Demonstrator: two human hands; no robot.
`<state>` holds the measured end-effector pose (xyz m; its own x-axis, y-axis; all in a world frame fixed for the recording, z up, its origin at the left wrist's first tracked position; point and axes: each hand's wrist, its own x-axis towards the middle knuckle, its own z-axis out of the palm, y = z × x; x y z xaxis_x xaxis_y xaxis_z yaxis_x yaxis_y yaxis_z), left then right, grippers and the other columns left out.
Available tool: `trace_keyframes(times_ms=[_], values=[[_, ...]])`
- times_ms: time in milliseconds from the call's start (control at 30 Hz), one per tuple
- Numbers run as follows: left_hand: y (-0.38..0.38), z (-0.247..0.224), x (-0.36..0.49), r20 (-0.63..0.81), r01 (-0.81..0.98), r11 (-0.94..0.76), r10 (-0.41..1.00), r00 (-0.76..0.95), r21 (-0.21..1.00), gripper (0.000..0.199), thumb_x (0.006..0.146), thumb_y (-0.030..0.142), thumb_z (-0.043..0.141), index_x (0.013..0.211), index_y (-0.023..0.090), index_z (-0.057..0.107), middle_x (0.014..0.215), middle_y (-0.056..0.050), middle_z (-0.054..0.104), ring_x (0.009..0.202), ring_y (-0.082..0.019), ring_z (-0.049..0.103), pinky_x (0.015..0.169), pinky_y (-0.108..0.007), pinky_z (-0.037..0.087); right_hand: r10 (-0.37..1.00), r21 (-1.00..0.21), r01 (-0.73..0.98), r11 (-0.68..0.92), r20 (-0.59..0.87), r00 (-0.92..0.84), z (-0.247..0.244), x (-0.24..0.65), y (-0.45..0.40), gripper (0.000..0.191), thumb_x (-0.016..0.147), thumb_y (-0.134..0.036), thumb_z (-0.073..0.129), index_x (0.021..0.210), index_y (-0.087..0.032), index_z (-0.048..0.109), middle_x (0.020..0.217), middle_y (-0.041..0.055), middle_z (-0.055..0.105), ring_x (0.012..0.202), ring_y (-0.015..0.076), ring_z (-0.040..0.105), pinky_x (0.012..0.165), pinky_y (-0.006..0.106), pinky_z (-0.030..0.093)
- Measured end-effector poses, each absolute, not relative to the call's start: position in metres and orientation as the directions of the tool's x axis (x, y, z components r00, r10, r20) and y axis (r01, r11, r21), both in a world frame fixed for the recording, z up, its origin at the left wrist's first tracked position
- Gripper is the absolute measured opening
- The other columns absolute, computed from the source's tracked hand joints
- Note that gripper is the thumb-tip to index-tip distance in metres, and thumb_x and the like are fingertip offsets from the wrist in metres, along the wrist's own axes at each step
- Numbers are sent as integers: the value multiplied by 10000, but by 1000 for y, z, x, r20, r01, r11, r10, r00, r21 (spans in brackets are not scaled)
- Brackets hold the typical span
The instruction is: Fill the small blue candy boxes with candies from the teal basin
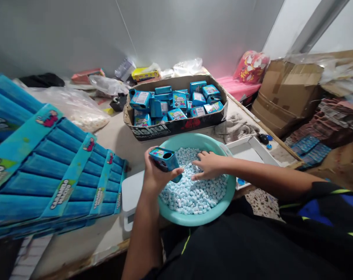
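My left hand (156, 175) grips a small blue box (167, 160), tilted, with a dark round hole in its top, over the left side of a turquoise basin (190, 220). Many pale blue candies (194, 194) fill the lower part of the basin. My right hand (209, 165) reaches in from the right with its fingers spread and touches the candies; nothing is seen gripped in it. Behind the basin stands a cardboard box (176, 130) holding several small blue boxes (179, 99), some with round holes showing.
Stacked blue display cartons (74, 171) rise at the left. A white scale (132, 192) sits left of the basin, a white tray (252, 149) and grey cloth (236, 126) right. Brown cartons (287, 89) and plastic bags (74, 105) lie further back.
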<state>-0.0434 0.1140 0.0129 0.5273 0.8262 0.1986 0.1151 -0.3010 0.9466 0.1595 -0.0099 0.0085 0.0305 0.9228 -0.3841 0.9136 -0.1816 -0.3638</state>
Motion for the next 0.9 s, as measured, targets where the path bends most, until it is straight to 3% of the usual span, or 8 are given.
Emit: trace_keyframes(times_ms=[167, 300, 367, 533, 633, 767, 900], values=[[125, 8, -52, 145, 240, -267, 891, 429, 933, 1052, 442, 525, 964, 1311, 241, 443, 1208, -116, 617, 1098, -301, 650, 959, -428, 536, 916, -447, 887, -113, -394, -82, 17, 144, -20, 1039, 591, -812, 770, 1428, -229, 571, 1270, 218, 600, 1196, 474, 557, 984, 598, 453], [126, 7, -51, 163, 123, -228, 903, 397, 966, 1102, 445, 597, 948, 1354, 232, 443, 1256, -136, 609, 1132, -309, 646, 980, -420, 529, 901, -572, 815, -91, -395, -177, 19, 131, -21, 1087, 573, -785, 797, 1464, -241, 497, 1225, 169, 613, 1107, 399, 613, 921, 491, 509], [126, 6, -49, 131, 87, -179, 909, 395, 980, 1052, 495, 614, 924, 1353, 226, 455, 1284, -141, 605, 1149, -302, 644, 987, -415, 527, 897, -602, 789, -121, -407, -173, 18, 123, -18, 1108, 533, -752, 840, 1462, -258, 493, 1229, 156, 616, 1089, 392, 623, 910, 474, 512], [126, 10, -44, -12, 208, -97, 883, 469, 973, 822, 601, 526, 893, 1272, 215, 535, 1225, -113, 659, 1108, -284, 665, 985, -431, 526, 894, -608, 767, -204, -435, -107, 12, 102, 0, 1140, 410, -690, 914, 1374, -196, 560, 1261, 186, 624, 1065, 400, 639, 867, 449, 528], [124, 14, -42, 8, 198, -129, 856, 517, 972, 638, 662, 475, 857, 1165, 205, 571, 1110, -79, 693, 1029, -251, 687, 929, -380, 545, 905, -644, 738, -202, -411, -111, 3, 96, 10, 1062, 421, -626, 939, 1309, -154, 597, 1189, 164, 677, 1038, 375, 656, 857, 415, 529], [120, 15, -41, 1, 199, -117, 866, 500, 973, 621, 652, 420, 868, 1136, 229, 529, 1022, -37, 702, 939, -218, 702, 838, -321, 558, 955, -732, 651, -203, -295, -33, -10, 95, 18, 851, 481, -430, 968, 1228, -184, 643, 1126, 88, 722, 1014, 316, 666, 856, 357, 509], [117, 16, -42, -22, 276, -127, 878, 479, 953, 579, 679, 425, 855, 1101, 241, 504, 968, -21, 704, 895, -208, 711, 792, -300, 553, 949, -714, 661, -232, -315, -8, -11, 97, 23, 550, 555, -293, 922, 1035, -177, 680, 939, 27, 718, 847, 224, 643, 704, 269, 460]])
